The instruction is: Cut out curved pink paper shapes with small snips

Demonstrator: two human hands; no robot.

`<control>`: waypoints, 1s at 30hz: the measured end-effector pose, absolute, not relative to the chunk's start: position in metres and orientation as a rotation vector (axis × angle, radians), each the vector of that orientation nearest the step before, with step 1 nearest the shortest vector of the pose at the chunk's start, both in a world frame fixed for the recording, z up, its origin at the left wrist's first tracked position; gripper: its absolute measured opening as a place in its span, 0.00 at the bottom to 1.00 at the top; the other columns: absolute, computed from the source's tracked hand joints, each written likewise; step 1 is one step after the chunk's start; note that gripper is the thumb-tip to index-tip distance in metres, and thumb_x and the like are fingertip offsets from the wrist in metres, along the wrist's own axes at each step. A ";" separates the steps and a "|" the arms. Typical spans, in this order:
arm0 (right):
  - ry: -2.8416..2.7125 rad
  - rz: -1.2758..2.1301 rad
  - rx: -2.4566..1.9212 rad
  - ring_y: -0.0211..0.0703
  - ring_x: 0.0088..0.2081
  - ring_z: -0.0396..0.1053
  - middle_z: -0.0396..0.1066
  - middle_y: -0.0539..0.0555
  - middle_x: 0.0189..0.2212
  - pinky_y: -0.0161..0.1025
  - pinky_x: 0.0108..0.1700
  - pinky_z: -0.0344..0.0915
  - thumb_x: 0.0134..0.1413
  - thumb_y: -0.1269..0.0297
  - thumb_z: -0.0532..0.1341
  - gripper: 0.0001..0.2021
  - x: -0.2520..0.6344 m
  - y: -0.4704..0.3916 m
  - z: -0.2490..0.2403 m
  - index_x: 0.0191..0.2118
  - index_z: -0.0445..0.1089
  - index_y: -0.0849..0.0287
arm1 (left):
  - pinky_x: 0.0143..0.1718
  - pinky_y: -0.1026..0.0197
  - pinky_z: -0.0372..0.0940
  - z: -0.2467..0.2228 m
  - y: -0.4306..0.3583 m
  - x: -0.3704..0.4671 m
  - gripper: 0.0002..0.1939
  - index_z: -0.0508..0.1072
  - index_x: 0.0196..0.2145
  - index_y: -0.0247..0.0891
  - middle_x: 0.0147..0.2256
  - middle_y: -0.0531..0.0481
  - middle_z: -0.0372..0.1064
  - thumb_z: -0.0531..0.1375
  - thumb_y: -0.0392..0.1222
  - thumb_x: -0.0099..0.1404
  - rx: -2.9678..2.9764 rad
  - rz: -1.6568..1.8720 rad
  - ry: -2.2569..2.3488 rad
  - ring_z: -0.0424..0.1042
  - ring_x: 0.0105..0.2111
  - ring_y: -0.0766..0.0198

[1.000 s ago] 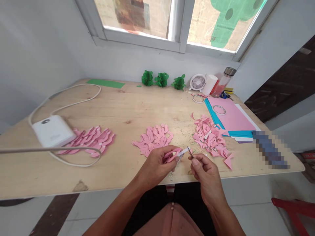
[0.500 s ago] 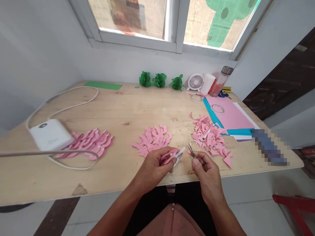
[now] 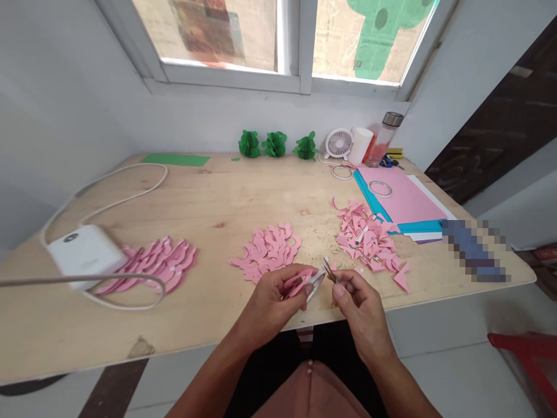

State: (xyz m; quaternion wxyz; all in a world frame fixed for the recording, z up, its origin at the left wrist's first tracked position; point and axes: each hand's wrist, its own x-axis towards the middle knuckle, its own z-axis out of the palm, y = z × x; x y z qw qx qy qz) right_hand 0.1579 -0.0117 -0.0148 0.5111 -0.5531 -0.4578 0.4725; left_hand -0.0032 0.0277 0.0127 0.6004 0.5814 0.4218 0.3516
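Observation:
My left hand [image 3: 278, 296] is closed on a folded pink paper piece [image 3: 296, 283], with a white strip [image 3: 317, 280] sticking out past its fingertips. In my right hand [image 3: 357, 302] is a small metal tool [image 3: 329, 269], like tweezers or small scissors, its tips at the white strip. Just beyond my left hand lies a pile of curved pink cutouts [image 3: 272, 247]. Pink paper scraps [image 3: 365, 232] are heaped beyond my right hand.
A white power bank [image 3: 87, 252] with a cable rests beside more pink pieces [image 3: 174, 264] at left. Green paper shapes [image 3: 275, 144], a small fan [image 3: 339, 143] and a bottle [image 3: 385, 139] stand at the back. Pink sheets [image 3: 402, 194] lie at right.
My right hand has moved left, bringing the metal tool's tips to the white strip beside my left hand. The camera view has shifted slightly.

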 end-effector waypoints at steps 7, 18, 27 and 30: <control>-1.068 1.154 -1.308 0.35 0.27 0.59 0.64 0.48 0.25 0.32 0.31 0.57 0.52 0.55 0.61 0.12 0.157 -0.010 -0.014 0.37 0.71 0.58 | 0.25 0.67 0.58 0.010 0.027 -0.005 0.10 0.74 0.37 0.35 0.20 0.55 0.61 0.59 0.41 0.59 1.358 0.806 0.975 0.60 0.21 0.70; -0.925 1.326 -1.246 0.31 0.21 0.50 0.58 0.46 0.22 0.30 0.22 0.47 0.50 0.50 0.61 0.17 0.155 -0.011 -0.015 0.37 0.69 0.60 | 0.22 0.67 0.56 0.014 0.026 -0.003 0.15 0.74 0.42 0.33 0.18 0.55 0.63 0.60 0.41 0.57 1.241 0.932 1.069 0.60 0.20 0.69; -1.025 1.295 -1.212 0.33 0.24 0.53 0.56 0.46 0.22 0.32 0.25 0.51 0.52 0.52 0.61 0.15 0.155 -0.013 -0.014 0.37 0.69 0.60 | 0.24 0.66 0.58 0.016 0.026 -0.002 0.13 0.74 0.39 0.33 0.18 0.56 0.62 0.61 0.41 0.56 1.227 0.839 0.987 0.60 0.20 0.69; -1.028 1.295 -1.202 0.33 0.25 0.54 0.57 0.46 0.22 0.32 0.27 0.52 0.52 0.53 0.61 0.14 0.155 -0.013 -0.014 0.37 0.68 0.59 | 0.25 0.65 0.59 0.015 0.026 -0.003 0.12 0.74 0.37 0.33 0.19 0.56 0.62 0.61 0.41 0.56 1.234 0.804 0.968 0.60 0.20 0.70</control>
